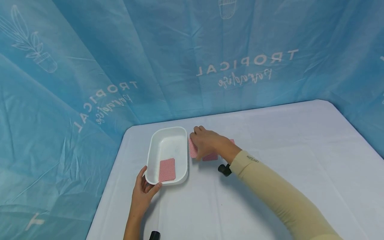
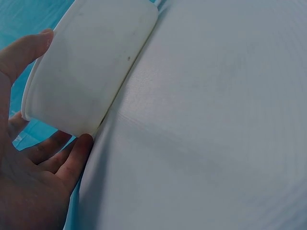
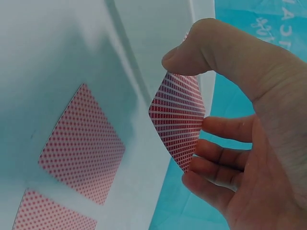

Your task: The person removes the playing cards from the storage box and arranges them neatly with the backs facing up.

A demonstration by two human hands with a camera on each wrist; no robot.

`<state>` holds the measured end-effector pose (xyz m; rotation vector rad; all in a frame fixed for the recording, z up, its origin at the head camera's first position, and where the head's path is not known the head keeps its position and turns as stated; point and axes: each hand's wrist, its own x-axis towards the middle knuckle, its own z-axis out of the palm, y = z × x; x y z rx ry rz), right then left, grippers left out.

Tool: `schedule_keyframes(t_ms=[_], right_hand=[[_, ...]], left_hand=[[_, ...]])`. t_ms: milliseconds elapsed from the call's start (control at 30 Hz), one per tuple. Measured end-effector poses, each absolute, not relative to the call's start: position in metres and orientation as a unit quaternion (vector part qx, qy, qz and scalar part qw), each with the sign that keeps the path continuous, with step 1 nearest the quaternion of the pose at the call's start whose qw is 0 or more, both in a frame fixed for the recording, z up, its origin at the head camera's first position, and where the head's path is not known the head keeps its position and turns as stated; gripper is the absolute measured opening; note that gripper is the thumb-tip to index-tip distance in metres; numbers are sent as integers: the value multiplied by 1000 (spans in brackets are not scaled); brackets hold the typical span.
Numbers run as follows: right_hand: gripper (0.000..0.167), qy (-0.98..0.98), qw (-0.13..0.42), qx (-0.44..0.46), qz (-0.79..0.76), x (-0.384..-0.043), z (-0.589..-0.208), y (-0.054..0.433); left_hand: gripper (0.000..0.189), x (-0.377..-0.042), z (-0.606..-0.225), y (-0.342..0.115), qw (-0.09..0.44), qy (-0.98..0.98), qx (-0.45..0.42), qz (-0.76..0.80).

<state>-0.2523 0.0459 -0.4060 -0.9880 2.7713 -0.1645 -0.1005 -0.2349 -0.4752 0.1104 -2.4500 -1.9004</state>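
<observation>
My left hand (image 1: pixel 142 193) grips the near left corner of a white rectangular dish (image 1: pixel 169 146), thumb at the rim and other fingers around the corner. In the left wrist view the side wall of the dish fills the upper left. A red-and-white patterned playing card (image 1: pixel 167 170) lies face down inside, at the near end. Beside the right wall of the dish, my right hand (image 1: pixel 205 141) pinches another playing card (image 3: pixel 177 122), held tilted and slightly bent between thumb and fingers. Further face-down cards (image 3: pixel 84 146) lie on the table to its right, partly hidden by the hand and wrist.
A white cloth (image 1: pixel 270 133) covers the table. Blue printed curtains (image 1: pixel 180 66) hang along its back and left side. A black wrist-camera part (image 1: pixel 224 170) hangs under the right wrist, another black piece (image 1: pixel 154 235) by the left forearm.
</observation>
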Motion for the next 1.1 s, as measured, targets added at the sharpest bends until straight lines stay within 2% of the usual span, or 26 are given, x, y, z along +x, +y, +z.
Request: schedule_keyframes(t_ms=[233,567,867,1100], right_hand=[[74,939,100,-324,-51,-254,-409,59],[78,944,111,-304,-64,-257,-417,74],[79,947,129,-289,-62,-258,-416,85],[75,946,130,-288,-70,-259,-420,91]], left_hand=[[89,-101,-477,-236,17,-787,38,-615],[88,-110,-506,-246,41,-792,28,-609],[89,-113,-504,-247,37,-798,24,-601],[90,-105,-483,-239,26,-796,32,-603]])
